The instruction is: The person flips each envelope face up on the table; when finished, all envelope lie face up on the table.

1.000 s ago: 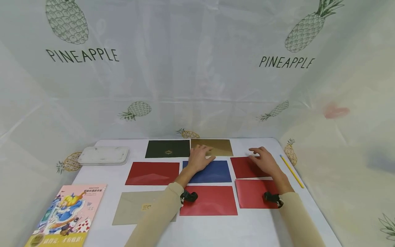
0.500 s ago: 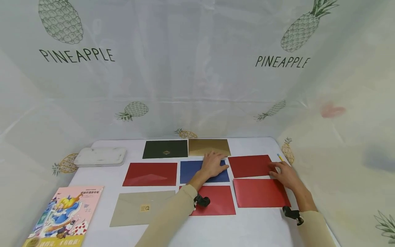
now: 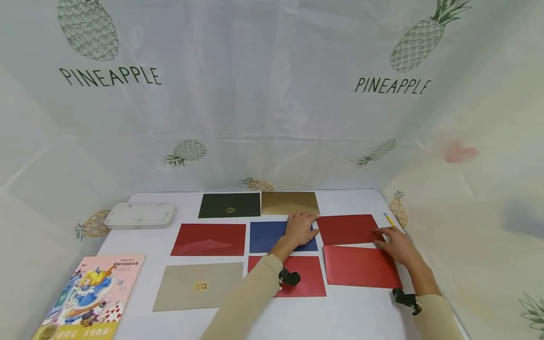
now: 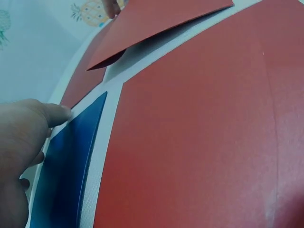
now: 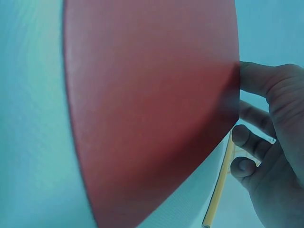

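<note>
In the head view my left hand (image 3: 300,229) lies over the blue envelope (image 3: 267,237). Its fingers reach the left edge of the upper right red envelope (image 3: 346,229); the left wrist view puts the thumb (image 4: 58,115) at that envelope's corner. My right hand (image 3: 397,246) is at the same envelope's right edge, thumb and forefinger apart. That envelope lies flat on the table. Nearer me is another red envelope (image 3: 361,267), whose edge is raised in the left wrist view. It hides some right fingertips in the right wrist view.
A green envelope (image 3: 229,205) and a gold one (image 3: 290,202) lie at the back. Red envelopes (image 3: 208,239) (image 3: 303,271) and a beige one (image 3: 187,285) lie nearer. A white case (image 3: 140,215) and a book (image 3: 91,295) are left, a yellow pencil (image 3: 389,219) right.
My left hand has moved right across the blue envelope to the upper right red one. My right hand has shifted right, off that envelope's middle to its right edge. The envelopes lie as before.
</note>
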### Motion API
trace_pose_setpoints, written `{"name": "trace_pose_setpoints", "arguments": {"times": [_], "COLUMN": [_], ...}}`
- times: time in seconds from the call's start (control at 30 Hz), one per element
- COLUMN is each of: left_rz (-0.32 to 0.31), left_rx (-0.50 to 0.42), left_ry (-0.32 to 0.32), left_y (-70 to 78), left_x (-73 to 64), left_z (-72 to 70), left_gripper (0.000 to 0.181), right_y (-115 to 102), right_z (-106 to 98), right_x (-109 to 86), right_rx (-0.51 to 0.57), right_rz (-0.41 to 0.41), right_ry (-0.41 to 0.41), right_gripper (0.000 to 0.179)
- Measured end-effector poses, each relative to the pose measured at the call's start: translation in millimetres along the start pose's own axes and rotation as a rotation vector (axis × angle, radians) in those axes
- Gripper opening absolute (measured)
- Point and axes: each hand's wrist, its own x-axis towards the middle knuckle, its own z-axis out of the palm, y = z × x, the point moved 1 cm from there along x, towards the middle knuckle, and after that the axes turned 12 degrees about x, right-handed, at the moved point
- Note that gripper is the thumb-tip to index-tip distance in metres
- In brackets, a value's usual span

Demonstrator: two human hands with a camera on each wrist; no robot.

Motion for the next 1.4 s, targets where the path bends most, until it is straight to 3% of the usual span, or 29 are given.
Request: {"name": "trace_pose_setpoints", "arguments": {"times": [0.27, 0.4, 0.53, 0.7, 0.83, 1.1, 1.23, 1.4], "left_rz": [-0.031, -0.028, -0.038, -0.093, -0.127, -0.112, -0.132, -0.135], "left_rx": [0.005, -0.009, -0.052, -0.156, -0.229, -0.384, -0.368, -0.364], "left_ry": [-0.034, -0.014, 0.016, 0.044, 0.114, 0.358, 0.396, 0.384], "left_y": [2.6, 3.9, 6.5, 6.9, 6.3, 9.3, 11.6, 14.8], "left_x": [1.1, 1.0, 2.3, 1.7, 1.8, 0.6, 1.4, 3.6], "left_z": [1.9, -1.6, -3.2, -3.6, -1.8, -0.1, 1.9, 3.6], "left_gripper": [0.049, 0.047, 0.044, 0.041, 0.036, 0.027, 0.029, 0.026], "right_y": [-1.2, -4.3, -2.1, -2.2, -3.0, -1.5, -0.9, -1.7], "right_z": [1.1, -0.8, -2.1, -2.4, -1.6, 1.1, 2.1, 2.4], "right_x": [-2.1, -2.9, -3.4, -3.0, -3.0, -2.0, -0.9, -1.3], "right_rx": [0.009, 0.017, 0.018, 0.007, 0.011, -0.003, -0.026, -0.046], "right_rz": [0.041, 0.075, 0.094, 0.086, 0.094, 0.096, 0.085, 0.073], "right_ry": [-0.008, -0.013, -0.006, 0.007, 0.004, -0.004, 0.003, 0.016], "right_gripper": [0.049, 0.051, 0.051, 0.05, 0.051, 0.05, 0.049, 0.047]}}
